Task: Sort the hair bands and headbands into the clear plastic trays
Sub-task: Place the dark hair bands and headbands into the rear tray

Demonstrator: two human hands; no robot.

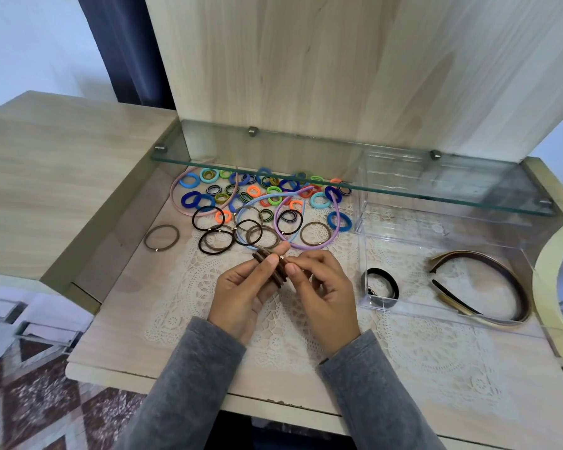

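Observation:
A small bunch of brown hair bands (pixel 275 267) is held edge-on above the lace mat. My left hand (pixel 246 287) grips the bunch with thumb and fingers. My right hand (pixel 322 287) pinches its right side. Behind them lies a heap of coloured hair bands (pixel 260 193) with thin black and brown bands (pixel 216 241) in front. A pink headband (pixel 176 196), a blue headband (pixel 241 219) and a purple headband (pixel 335 222) lie among them. A clear tray (pixel 364 303) at the right holds black bands (pixel 382 284). Dark brown headbands (pixel 501 274) lie in a clear tray beside it.
A glass shelf (pixel 338 183) overhangs the back of the desk above the heap and a tall clear box (pixel 403 177). One brown band (pixel 162 238) lies alone at the left. A wooden panel (pixel 306 60) stands behind. A cream curved rim (pixel 546 274) is at the right.

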